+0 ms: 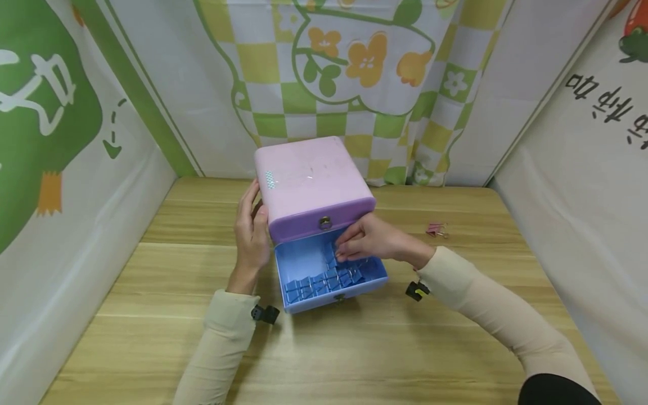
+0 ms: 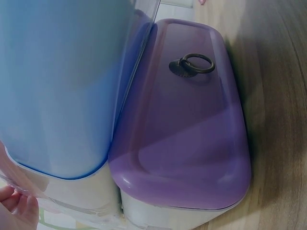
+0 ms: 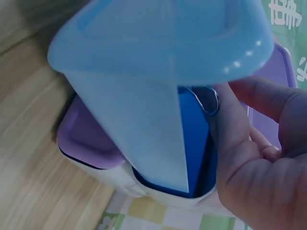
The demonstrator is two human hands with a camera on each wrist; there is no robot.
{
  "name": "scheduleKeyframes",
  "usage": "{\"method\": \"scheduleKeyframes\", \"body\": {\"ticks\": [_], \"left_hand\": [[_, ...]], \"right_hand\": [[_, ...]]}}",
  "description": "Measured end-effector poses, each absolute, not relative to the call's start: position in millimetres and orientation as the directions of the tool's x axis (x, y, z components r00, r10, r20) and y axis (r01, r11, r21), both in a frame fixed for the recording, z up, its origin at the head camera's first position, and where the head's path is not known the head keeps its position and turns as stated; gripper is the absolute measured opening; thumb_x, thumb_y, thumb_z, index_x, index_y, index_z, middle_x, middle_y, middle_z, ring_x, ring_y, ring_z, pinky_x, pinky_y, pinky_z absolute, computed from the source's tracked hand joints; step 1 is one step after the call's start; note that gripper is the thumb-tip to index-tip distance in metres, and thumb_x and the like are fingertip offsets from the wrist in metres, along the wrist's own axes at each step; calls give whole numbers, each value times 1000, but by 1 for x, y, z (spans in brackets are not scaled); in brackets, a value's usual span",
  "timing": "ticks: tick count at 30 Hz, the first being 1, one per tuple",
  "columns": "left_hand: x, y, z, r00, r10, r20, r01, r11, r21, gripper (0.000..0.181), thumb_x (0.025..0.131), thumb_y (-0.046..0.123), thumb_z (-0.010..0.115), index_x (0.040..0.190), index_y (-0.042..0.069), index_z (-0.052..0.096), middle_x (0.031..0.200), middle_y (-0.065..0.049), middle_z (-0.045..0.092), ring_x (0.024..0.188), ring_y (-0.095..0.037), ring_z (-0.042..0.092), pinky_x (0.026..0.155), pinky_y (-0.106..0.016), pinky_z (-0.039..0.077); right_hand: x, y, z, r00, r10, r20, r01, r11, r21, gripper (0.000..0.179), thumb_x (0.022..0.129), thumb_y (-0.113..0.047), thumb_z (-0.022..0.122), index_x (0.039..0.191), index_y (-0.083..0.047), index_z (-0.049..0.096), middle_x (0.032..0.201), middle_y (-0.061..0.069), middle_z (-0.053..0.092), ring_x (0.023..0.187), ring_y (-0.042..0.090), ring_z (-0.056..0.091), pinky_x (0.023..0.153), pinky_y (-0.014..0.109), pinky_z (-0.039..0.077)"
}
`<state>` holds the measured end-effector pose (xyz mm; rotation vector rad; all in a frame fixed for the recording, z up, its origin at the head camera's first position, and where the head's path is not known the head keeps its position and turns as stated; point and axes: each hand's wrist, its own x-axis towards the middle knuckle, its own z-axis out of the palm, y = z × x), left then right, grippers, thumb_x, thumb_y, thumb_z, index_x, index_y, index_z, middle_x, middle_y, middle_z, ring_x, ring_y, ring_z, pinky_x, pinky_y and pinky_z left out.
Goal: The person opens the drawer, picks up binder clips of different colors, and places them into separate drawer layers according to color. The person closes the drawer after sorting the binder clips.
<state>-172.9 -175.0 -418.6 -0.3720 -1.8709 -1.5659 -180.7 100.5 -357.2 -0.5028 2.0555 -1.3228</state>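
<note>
A pink and purple drawer box (image 1: 314, 174) stands on the table with its blue drawer (image 1: 298, 260) pulled out. Along the front of that drawer sit several blue binder clips (image 1: 319, 283) in a row. My right hand (image 1: 376, 241) reaches into the drawer, and its thumb and fingers pinch a blue binder clip (image 1: 330, 256). In the right wrist view a silver wire handle (image 3: 212, 101) shows beside the fingers; the drawer wall hides part of the clip. My left hand (image 1: 253, 236) rests against the box's left side with fairly straight fingers.
Pink binder clips (image 1: 436, 229) lie on the wooden table (image 1: 405, 349) right of the box. Below the blue drawer is a closed purple drawer (image 2: 192, 124) with a ring pull (image 2: 199, 63). A patterned curtain (image 1: 364, 67) hangs behind the box.
</note>
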Motion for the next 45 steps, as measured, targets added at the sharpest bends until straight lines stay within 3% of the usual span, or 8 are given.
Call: {"method": "scheduleKeyframes", "body": {"ticks": [10, 15, 20, 28, 35, 38, 45], "left_hand": [[-173, -175, -420, -748, -189, 636, 593, 241, 768, 57, 104, 17, 42, 160, 7, 44, 167, -6, 43, 153, -24, 43, 123, -29, 45], [-174, -175, -420, -744, -191, 640, 595, 247, 765, 57, 104, 17, 42, 159, 5, 44, 167, -7, 43, 152, -24, 44, 123, -27, 45], [-176, -176, -420, -737, -193, 648, 604, 242, 759, 57, 104, 18, 42, 159, 5, 45, 167, -8, 44, 151, -25, 45, 122, -25, 45], [-177, -175, -421, -729, -197, 656, 616, 229, 753, 58, 103, 18, 43, 159, 4, 45, 166, -9, 45, 149, -27, 47, 121, -25, 47], [-178, -176, -420, -722, -200, 663, 628, 215, 748, 58, 102, 17, 43, 158, 2, 45, 165, -13, 44, 149, -27, 47, 120, -26, 47], [-177, -176, -419, -720, -196, 665, 632, 210, 746, 57, 102, 15, 43, 158, 2, 46, 165, -14, 44, 149, -30, 46, 120, -26, 47], [-177, -174, -420, -727, -192, 659, 624, 216, 751, 58, 102, 15, 42, 158, 2, 45, 166, -14, 43, 149, -30, 46, 119, -25, 47]], "right_hand": [[-177, 116, -335, -751, -588, -302, -38, 495, -868, 30, 102, -6, 66, 124, 13, 70, 114, 24, 79, 108, 36, 78, 93, 43, 66], [-166, 135, -321, -767, -584, -266, -22, 439, -898, 33, 103, -10, 66, 128, 11, 69, 117, 24, 78, 112, 39, 76, 97, 48, 64], [-148, 158, -325, -758, -589, -281, 60, 367, -928, 41, 103, -17, 68, 134, 10, 66, 120, 21, 78, 113, 34, 77, 98, 46, 63], [-110, 185, -365, -657, -687, -309, 212, 225, -951, 45, 106, -16, 63, 136, 17, 59, 120, 16, 79, 111, 26, 78, 99, 39, 64], [-94, 188, -414, -556, -774, -302, 393, 75, -917, 31, 107, -10, 57, 130, 8, 67, 120, 10, 79, 110, 18, 77, 102, 33, 62], [-91, 181, -433, -552, -761, -342, 462, 63, -885, 32, 106, -11, 59, 132, 7, 66, 123, 12, 78, 112, 18, 77, 103, 32, 61], [-88, 158, -459, -589, -690, -420, 562, 24, -827, 47, 102, -8, 63, 140, 18, 52, 128, 22, 74, 114, 22, 76, 106, 33, 58]]}}
